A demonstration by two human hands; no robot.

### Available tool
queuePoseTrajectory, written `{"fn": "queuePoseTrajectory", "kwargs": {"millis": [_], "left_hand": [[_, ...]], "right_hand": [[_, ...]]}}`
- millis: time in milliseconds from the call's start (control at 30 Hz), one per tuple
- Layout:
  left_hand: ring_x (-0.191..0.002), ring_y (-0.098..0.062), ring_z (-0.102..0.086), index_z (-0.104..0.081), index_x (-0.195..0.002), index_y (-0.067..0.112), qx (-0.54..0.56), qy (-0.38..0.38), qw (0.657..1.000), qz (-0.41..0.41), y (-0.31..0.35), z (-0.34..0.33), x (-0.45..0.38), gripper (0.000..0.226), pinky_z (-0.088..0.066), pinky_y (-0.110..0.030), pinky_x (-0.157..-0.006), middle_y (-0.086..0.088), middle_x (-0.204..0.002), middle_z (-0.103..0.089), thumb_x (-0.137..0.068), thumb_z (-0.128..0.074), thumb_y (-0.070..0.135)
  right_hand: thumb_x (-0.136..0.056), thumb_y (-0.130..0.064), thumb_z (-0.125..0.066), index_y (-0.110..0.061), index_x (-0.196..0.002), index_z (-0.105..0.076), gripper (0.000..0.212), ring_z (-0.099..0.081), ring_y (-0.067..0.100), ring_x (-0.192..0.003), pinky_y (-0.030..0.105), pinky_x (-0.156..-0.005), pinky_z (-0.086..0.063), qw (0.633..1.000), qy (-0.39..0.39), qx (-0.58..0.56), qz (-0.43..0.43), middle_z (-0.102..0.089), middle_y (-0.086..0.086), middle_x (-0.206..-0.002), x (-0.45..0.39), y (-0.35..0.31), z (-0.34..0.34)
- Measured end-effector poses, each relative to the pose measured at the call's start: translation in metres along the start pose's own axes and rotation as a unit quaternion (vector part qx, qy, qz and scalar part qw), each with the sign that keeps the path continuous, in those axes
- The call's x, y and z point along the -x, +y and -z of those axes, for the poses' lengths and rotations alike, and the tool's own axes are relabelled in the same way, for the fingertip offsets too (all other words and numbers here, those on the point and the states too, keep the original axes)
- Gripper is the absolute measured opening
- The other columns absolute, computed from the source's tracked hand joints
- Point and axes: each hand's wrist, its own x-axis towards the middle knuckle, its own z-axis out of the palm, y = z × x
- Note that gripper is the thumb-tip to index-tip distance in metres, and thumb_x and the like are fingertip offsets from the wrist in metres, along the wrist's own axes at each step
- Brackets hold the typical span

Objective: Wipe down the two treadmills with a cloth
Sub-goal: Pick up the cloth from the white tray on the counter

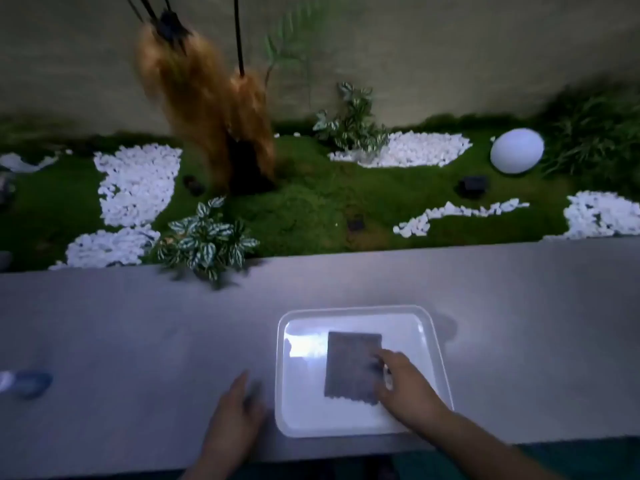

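Grey counter (138,323): long, flat, matte ledge running across the whole width of the head view, smooth and faintly mottled.

White tray (437,355): shallow, rounded-corner rectangle of glossy plastic with a raised translucent rim, standing on the counter near its front edge. A bright glare patch lies on its floor at the left.

Grey cloth (351,365): folded into a flat rectangle, with a fine ribbed or waffle weave and a wavy lower hem. It lies inside the tray, right of centre, flat on the tray floor.

Right hand (403,382): reaches into the tray from the lower right, fingertips on the cloth's right edge. The fingers are curled at that edge (whether they pinch the fabric or only rest on it cannot be told through the blur).

Left hand (233,414): lies on the counter just left of the tray, fingers extended and together, holding nothing.

Blue object (33,382): small, rounded and blurred, at the counter's far left; its kind cannot be told.

Planter bed beyond the counter: dark green moss (311,202), irregular patches of white pebbles (135,181), variegated leafy plants (206,240) with striped, pointed leaves, and a smooth white egg-shaped globe (516,150).

Hanging ornaments (194,98): shaggy, rust-brown fibrous bundles on black cords, before a plain wall.
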Motion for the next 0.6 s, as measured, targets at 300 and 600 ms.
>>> {"fn": "queuePoseTrajectory", "kwargs": {"millis": [300,600], "left_hand": [[-0.116,-0.013,-0.057,-0.039,-0.141,0.032,-0.010,-0.063,0.996,-0.067,0.000,-0.037,-0.030,0.059,-0.044,-0.027,-0.090,0.009,-0.131,-0.058,-0.087,-0.062,0.021],[-0.116,-0.010,-0.053,-0.025,-0.144,0.045,0.002,-0.047,0.996,-0.074,-0.005,-0.045,-0.028,0.071,-0.047,-0.033,-0.097,0.015,-0.135,-0.053,-0.087,-0.059,0.019]], "right_hand": [[-0.065,-0.062,-0.070,-0.023,-0.147,-0.031,0.098,-0.035,0.028,-0.133,0.040,-0.103,-0.037,0.975,0.051,0.205,0.063,-0.032,0.005,-0.151,-0.065,0.008,-0.052],[-0.054,-0.072,-0.072,-0.023,-0.141,-0.037,0.105,-0.048,0.029,-0.110,0.041,-0.076,-0.053,0.958,0.110,0.255,0.076,-0.050,0.008,-0.124,-0.084,0.019,-0.080]]}}
